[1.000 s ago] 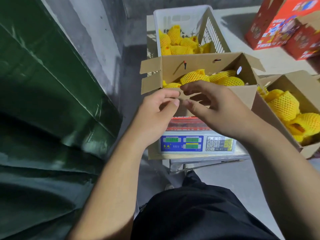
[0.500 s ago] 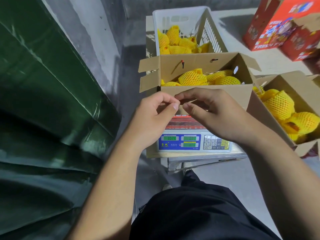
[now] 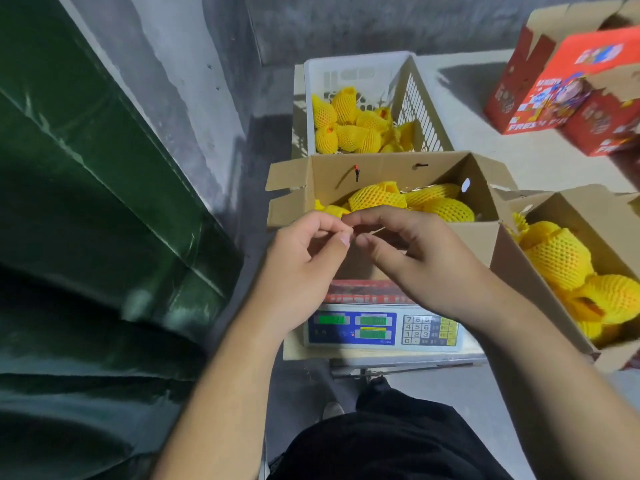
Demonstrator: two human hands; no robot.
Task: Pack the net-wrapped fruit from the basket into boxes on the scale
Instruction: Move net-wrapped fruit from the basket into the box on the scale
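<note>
Head view, hands (image 3: 349, 237) fingertips together, above box (image 3: 478, 233)

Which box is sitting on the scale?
The brown box in the middle, right behind both hands. The scale shows just under it. The other brown box stands off to the right, and the red boxes are farther back.

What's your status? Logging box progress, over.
Both hands, left hand and right hand, fingertips together at box front edge; contents unclear. Box on scale holds netted fruit. Basket not empty. Nothing blocking.
</note>
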